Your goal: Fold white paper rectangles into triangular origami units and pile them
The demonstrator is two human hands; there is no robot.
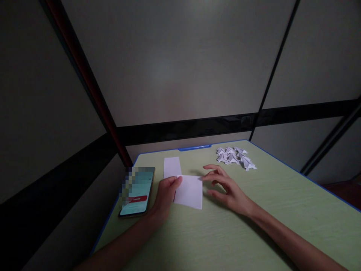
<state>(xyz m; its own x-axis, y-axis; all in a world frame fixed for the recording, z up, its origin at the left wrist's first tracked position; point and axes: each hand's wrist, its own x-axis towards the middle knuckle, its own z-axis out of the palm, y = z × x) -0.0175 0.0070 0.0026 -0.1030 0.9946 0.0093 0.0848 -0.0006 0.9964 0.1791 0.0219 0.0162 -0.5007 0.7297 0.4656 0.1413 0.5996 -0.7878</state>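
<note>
A white sheet of paper (190, 192), roughly square, is pinched at its left edge between the thumb and fingers of my left hand (167, 190). To the right of the sheet, my right hand (224, 186) has its fingers spread and bent, with nothing in them. Its fingertips are close to the sheet's right edge; whether one touches it I cannot tell. Another white piece of paper (172, 166) lies flat on the table just behind, partly covered by the held sheet and my left hand.
Several small folded white paper figures (232, 155) sit grouped at the back right of the pale green table (254, 241). A phone (138, 192) with a lit screen lies left of my left hand. A panelled wall (183, 75) rises behind the table's blue edge.
</note>
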